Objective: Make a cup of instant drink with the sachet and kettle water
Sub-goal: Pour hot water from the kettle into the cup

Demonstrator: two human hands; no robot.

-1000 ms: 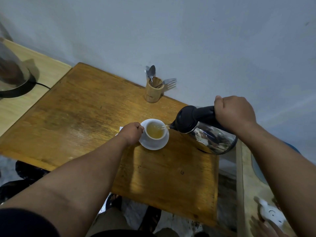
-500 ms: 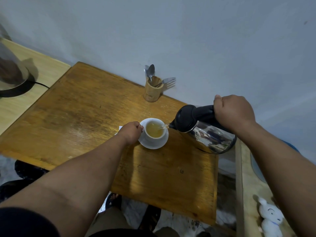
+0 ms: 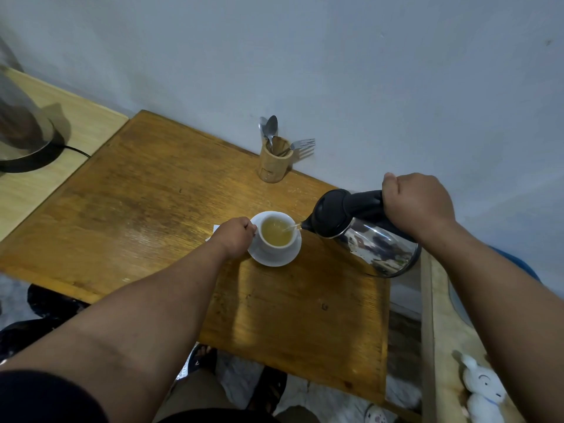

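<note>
A white cup [image 3: 265, 242] holding yellowish liquid stands on a white saucer [image 3: 274, 260] on the wooden table [image 3: 146, 209]. My left hand [image 3: 235, 236] is closed at the cup's left side, on its handle. My right hand [image 3: 416, 203] grips the black handle of a steel kettle [image 3: 375, 248], tilted left with its spout at the cup's right rim. A thin stream of water runs into the cup. A white sachet corner [image 3: 216, 228] peeks out behind my left hand.
A bamboo holder [image 3: 273, 166] with spoons and a fork stands by the wall. A glass-domed appliance on a black base [image 3: 24, 138] sits on the left table. A white toy figure [image 3: 485, 389] lies on the right shelf. Sandalled feet show below.
The liquid level in the cup has risen slightly as water keeps flowing. Both hands and the kettle hold almost the same pose.
</note>
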